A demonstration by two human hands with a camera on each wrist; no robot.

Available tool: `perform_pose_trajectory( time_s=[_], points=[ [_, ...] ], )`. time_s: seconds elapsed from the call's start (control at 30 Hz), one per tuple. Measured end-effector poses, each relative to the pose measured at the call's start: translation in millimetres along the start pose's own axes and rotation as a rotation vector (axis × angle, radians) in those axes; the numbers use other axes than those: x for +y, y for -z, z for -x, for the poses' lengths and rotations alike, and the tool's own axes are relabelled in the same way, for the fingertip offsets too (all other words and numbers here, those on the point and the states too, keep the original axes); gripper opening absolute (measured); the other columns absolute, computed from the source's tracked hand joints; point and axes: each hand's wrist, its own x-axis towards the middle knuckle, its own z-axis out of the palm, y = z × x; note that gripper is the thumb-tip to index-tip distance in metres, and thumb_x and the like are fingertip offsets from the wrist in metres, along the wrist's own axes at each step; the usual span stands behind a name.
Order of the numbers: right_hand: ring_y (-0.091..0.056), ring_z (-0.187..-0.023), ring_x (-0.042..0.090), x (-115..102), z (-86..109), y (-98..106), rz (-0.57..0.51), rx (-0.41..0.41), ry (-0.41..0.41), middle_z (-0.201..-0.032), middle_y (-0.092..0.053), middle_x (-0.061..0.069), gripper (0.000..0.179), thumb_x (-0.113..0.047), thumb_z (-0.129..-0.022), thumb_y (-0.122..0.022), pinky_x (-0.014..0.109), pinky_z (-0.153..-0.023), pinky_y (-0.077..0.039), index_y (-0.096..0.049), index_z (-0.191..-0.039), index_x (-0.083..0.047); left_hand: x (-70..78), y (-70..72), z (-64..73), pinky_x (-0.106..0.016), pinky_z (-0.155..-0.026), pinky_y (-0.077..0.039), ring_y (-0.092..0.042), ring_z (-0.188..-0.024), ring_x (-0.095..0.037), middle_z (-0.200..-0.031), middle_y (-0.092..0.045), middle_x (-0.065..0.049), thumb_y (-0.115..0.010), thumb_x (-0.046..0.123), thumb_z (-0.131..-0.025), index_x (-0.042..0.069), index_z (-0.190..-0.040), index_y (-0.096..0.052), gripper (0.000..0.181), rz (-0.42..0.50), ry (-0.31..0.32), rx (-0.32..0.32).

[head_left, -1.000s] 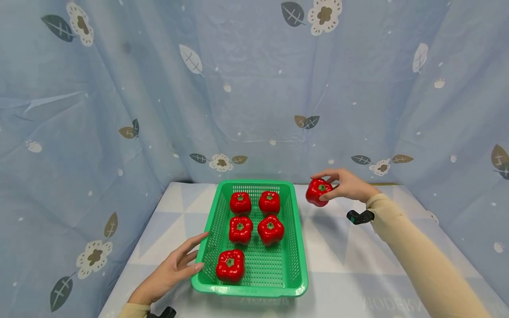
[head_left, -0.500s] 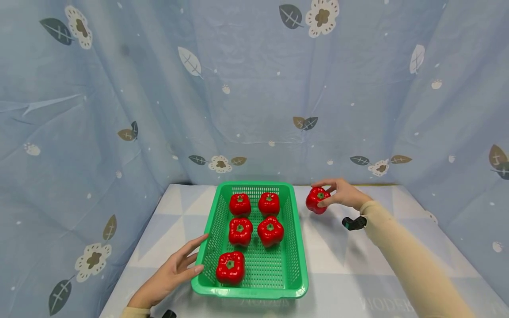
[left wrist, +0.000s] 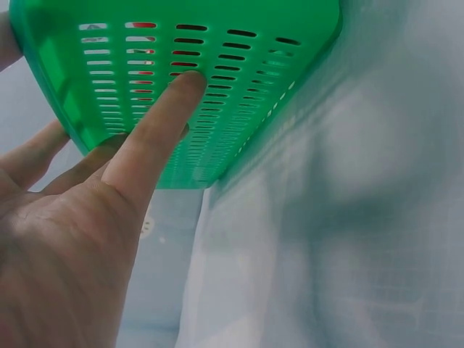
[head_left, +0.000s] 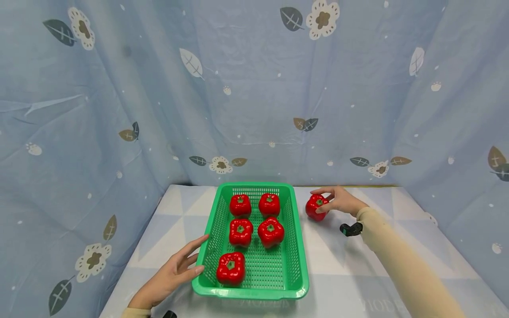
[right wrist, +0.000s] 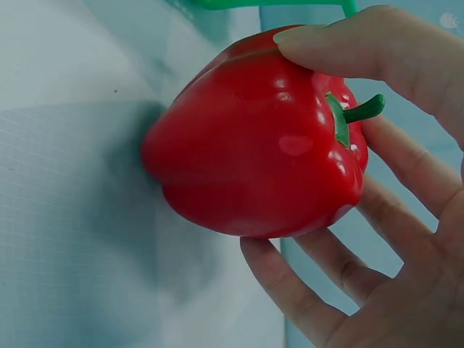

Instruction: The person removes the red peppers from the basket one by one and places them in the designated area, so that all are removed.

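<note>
My right hand [head_left: 343, 201] grips a red bell pepper [head_left: 314, 208] between thumb and fingers, to the right of the green basket [head_left: 301, 260]. In the right wrist view this bell pepper [right wrist: 246, 145] has its green stem toward the palm, and its bottom end is close over the table. The left hand [head_left: 171, 274] rests at the basket's left side. Its fingertips reach the rim, and in the left wrist view one fairly straight finger [left wrist: 156, 134] touches the slotted outer wall [left wrist: 239, 72].
Several red bell peppers sit stem up in the basket: two at the back, two in the middle, and a front-left pepper [head_left: 231, 268]. A patterned cloth covers the table [head_left: 338, 282]. A blue printed curtain [head_left: 254, 88] hangs right behind it.
My right hand has lowered the bell pepper toward the table, moving slightly left and nearer. The left hand and the basket have stayed in place.
</note>
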Motion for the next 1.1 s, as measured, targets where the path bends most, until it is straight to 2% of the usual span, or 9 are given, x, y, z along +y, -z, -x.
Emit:
perform_pose_trajectory(
  time_s=[0.13, 0.33, 0.67, 1.1],
  points=[
    [-0.059, -0.120, 0.037, 2.3, -0.2, -2.3, -0.022, 0.000, 0.011, -0.154, -0.058, 0.019, 0.067, -0.019, -0.088, -0.092, 0.045, -0.091, -0.054, -0.068, -0.150, -0.009, -1.1, 0.0, -0.6, -0.035, -0.112, -0.053, -0.018, -0.158, -0.062, -0.181, -0.005, -0.020, -0.057, 0.010, -0.115, 0.022, -0.177, -0.022, 0.072, 0.012, -0.004, -0.004],
    [-0.061, -0.121, 0.036, 3.2, -1.4, -2.0, -0.034, -0.013, 0.005, -0.155, -0.058, 0.018, 0.068, -0.020, -0.088, -0.092, 0.044, -0.094, -0.053, -0.068, -0.151, -0.010, 0.1, 0.0, -1.0, -0.050, -0.120, -0.046, -0.018, -0.158, -0.062, -0.181, -0.008, -0.019, -0.059, 0.013, -0.115, 0.023, -0.176, -0.024, 0.072, -0.040, 0.009, 0.021],
    [-0.060, -0.124, 0.036, 6.3, -1.0, -0.5, -0.030, -0.028, 0.005, -0.156, -0.058, 0.017, 0.069, -0.021, -0.090, -0.089, 0.045, -0.097, -0.052, -0.064, -0.154, -0.009, -0.9, 0.4, -0.9, -0.062, -0.121, -0.041, -0.019, -0.157, -0.063, -0.180, -0.010, -0.019, -0.061, 0.013, -0.114, 0.024, -0.176, -0.026, 0.072, -0.045, 0.003, 0.032],
    [-0.055, -0.130, 0.042, 4.2, -0.1, -0.1, -0.016, -0.039, 0.033, -0.158, -0.056, 0.021, 0.073, -0.022, -0.090, -0.090, 0.051, -0.101, -0.052, -0.062, -0.156, -0.007, -1.2, -0.3, -1.0, -0.064, -0.122, -0.039, -0.018, -0.158, -0.063, -0.181, -0.009, -0.018, -0.062, 0.014, -0.114, 0.024, -0.176, -0.026, 0.072, -0.042, 0.011, 0.039]
  ],
)
